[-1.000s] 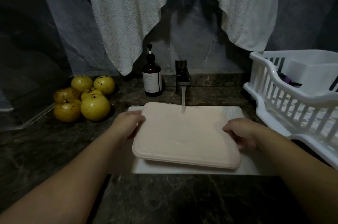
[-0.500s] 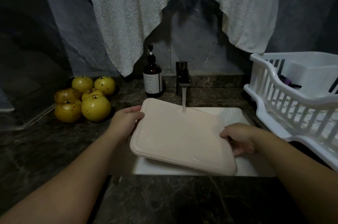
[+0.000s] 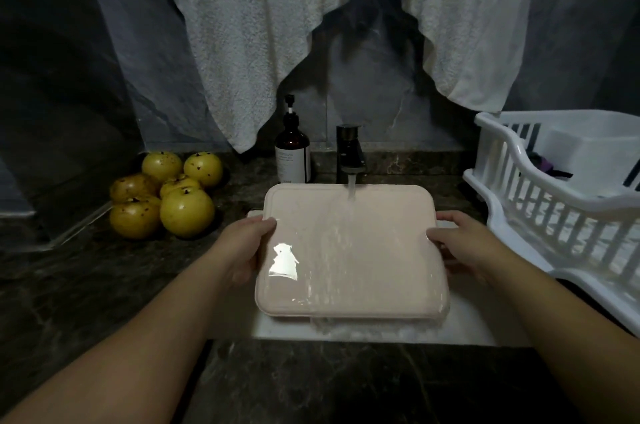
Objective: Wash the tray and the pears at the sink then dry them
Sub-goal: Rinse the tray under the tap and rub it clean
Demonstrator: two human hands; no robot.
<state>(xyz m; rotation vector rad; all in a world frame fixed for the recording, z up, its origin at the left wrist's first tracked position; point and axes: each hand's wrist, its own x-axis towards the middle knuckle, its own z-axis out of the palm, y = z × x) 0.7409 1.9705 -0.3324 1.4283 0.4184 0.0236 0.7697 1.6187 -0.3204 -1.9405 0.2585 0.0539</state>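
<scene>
Tray (image 3: 349,250) — a pale pink rectangular one with rounded corners — sits level over the white sink (image 3: 460,330), gripped on its two short edges. Left hand (image 3: 247,247) holds the left edge with the thumb on top and the fingers curled underneath; right hand (image 3: 460,243) does the same on the right edge. Just behind the tray, the dark tap (image 3: 349,153) runs a steady stream onto the far part of the tray's surface, and a sheet of water spreads forward and spills off the near edge into the sink.

My worry is the grip: wet smooth plastic held only by the rims could slide out and clatter into the sink. If the tray tips toward the near edge any further, the runoff might overshoot the sink and wet the dark stone counter (image 3: 311,382). Tilting it up into the stream could also send spray toward the pears.

Those pears (image 3: 162,195) — six or so, yellow and speckled — lie piled on the counter left of the tray, not yet washed, I'd judge. A white towel (image 3: 277,25) hangs on the wall above the tap. Right of the tray stands a white dish rack (image 3: 554,215).

Left of the tap is a brown pump bottle (image 3: 292,153) with a white label; its print is too small to read.
</scene>
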